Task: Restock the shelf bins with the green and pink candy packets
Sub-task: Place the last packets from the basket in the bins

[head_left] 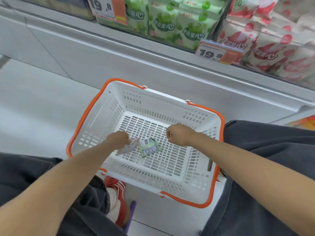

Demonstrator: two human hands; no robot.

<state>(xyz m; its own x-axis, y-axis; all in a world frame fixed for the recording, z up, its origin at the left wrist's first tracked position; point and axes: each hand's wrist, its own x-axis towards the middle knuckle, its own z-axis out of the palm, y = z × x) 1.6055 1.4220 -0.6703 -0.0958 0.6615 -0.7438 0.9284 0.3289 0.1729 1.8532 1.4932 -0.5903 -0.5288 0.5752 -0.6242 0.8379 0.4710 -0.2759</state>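
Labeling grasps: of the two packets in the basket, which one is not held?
The green packet, lying loose on the basket floor. The paler packet, blurred, just left of it is gripped by the left hand.

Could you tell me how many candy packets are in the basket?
2: a green packet on the basket floor; a blurred pale packet held by the left hand.

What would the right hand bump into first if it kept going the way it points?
Likely the white basket's slotted floor, missing the green candy packet; depth is unclear, so maybe its side wall instead.
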